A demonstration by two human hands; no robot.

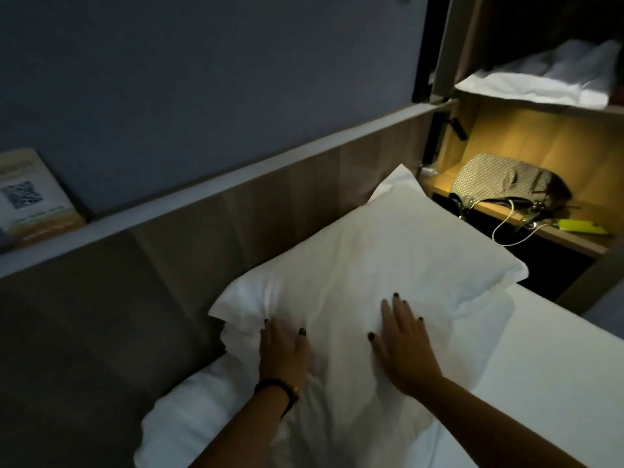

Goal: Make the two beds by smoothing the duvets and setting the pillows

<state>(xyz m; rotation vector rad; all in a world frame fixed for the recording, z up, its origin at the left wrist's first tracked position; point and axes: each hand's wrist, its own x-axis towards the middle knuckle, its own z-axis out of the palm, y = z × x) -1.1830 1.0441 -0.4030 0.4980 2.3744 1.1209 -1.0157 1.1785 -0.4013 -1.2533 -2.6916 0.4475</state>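
While the white pillow (364, 265), lying at the bed's head against the wooden headboard (256, 204), is pressed flat by the left hand (283, 349) and right hand (403, 346), both spread with straight fingers and gripping nothing, it could be skewed or creased if uneven pressure were applied.

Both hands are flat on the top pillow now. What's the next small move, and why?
Probably slide the pillow a little left and square it to the headboard. It lies askew, its far corner pointing toward the lit shelf. The left hand and right hand already press flat on it, so a gentle push should do.
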